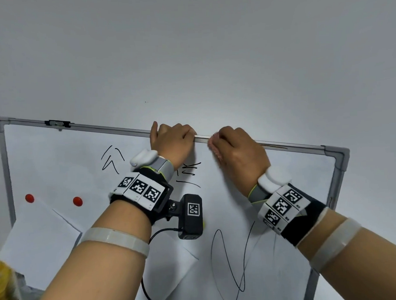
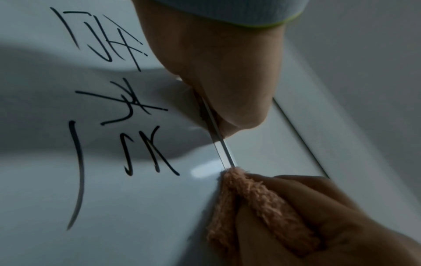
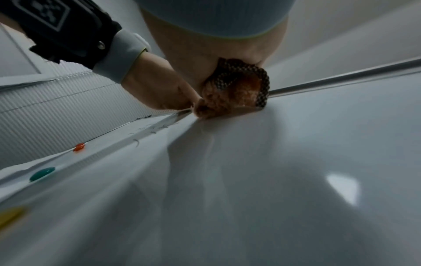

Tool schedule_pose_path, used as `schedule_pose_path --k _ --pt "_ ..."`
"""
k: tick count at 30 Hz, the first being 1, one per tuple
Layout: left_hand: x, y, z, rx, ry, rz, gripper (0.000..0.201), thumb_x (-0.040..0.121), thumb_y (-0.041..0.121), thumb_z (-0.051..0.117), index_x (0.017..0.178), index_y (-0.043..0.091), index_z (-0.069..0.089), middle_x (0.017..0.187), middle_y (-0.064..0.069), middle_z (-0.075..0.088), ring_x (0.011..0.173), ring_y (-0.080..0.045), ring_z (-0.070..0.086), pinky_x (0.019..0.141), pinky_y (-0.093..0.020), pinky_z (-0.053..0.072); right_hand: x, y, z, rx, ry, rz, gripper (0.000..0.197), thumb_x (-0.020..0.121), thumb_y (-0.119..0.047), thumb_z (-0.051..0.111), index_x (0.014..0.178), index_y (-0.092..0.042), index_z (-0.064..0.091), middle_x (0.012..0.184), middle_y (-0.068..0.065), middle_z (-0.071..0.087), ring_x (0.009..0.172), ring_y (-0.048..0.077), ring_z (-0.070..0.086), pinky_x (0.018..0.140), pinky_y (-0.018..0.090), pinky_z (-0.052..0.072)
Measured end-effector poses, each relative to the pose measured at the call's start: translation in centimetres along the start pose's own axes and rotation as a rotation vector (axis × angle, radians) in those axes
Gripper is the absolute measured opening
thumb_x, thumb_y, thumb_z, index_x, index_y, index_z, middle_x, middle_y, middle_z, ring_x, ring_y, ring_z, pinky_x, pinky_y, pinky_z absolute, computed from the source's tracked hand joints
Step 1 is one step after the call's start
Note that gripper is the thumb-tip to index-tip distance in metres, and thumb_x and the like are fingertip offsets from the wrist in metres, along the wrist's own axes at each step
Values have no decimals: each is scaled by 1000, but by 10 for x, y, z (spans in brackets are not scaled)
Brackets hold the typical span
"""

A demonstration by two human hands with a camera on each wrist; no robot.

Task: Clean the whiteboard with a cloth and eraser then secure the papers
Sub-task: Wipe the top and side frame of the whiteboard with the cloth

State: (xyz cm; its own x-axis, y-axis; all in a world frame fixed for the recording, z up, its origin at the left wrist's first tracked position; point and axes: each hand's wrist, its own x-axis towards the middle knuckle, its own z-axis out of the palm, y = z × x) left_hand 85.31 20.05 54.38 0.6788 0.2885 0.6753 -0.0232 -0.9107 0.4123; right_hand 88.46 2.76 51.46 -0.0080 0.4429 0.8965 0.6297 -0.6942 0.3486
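Note:
A whiteboard (image 1: 56,160) with a grey frame hangs on the wall and carries black marker writing (image 1: 112,160). My left hand (image 1: 172,139) grips the top frame rail (image 1: 114,128) near its middle, fingers curled over the edge. Just to its right, my right hand (image 1: 236,148) holds a bunched pink fluffy cloth (image 1: 215,146) against the board's top edge. The cloth (image 2: 252,203) also shows in the left wrist view, touching the rail (image 2: 224,153), and the same cloth (image 3: 225,97) sits under my palm in the right wrist view. White papers (image 1: 39,234) hang at the lower left.
Two red magnets (image 1: 29,198) (image 1: 77,201) sit above the papers. A green magnet (image 3: 42,173) and an orange one (image 3: 79,146) show in the right wrist view. A black clip (image 1: 57,123) sits on the top rail at left. Yellow and green items (image 1: 2,281) lie at bottom left.

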Motion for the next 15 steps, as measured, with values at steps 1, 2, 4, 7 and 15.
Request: schedule_pose_path --k 1,2,4,7,15 --pt "-1 0 0 3 -1 4 33 101 29 28 89 34 58 94 10 53 124 -28 40 121 -44 -4 -2 0 1 -44 13 -19 14 98 -10 55 98 -6 68 93 8 61 72 29 48 55 41 42" --pt "-1 0 0 5 -2 8 34 101 29 28 90 34 59 95 10 53 124 -29 40 122 -44 -5 -5 -1 1 -80 24 -29 17 99 -12 54 102 -6 69 95 10 62 74 30 48 58 41 41" --pt "-2 0 2 9 -2 14 35 101 29 27 94 32 62 96 10 54 125 -28 40 122 -44 -5 -12 -3 -1 -150 19 -12 24 98 -20 53 113 -11 69 102 11 63 80 32 51 64 39 39" --pt "-2 1 4 9 16 23 36 101 28 28 98 30 64 101 7 60 125 -28 41 122 -44 -5 -18 -9 -5 -228 -35 39 33 94 -28 55 125 -23 64 104 8 60 86 32 52 72 40 37" --pt "-3 -5 0 21 43 34 37 101 33 29 99 29 66 98 6 60 123 -30 43 121 -44 -3 -45 11 -32 -240 -152 271 52 78 -36 64 129 -41 59 103 6 54 89 30 52 73 39 31"
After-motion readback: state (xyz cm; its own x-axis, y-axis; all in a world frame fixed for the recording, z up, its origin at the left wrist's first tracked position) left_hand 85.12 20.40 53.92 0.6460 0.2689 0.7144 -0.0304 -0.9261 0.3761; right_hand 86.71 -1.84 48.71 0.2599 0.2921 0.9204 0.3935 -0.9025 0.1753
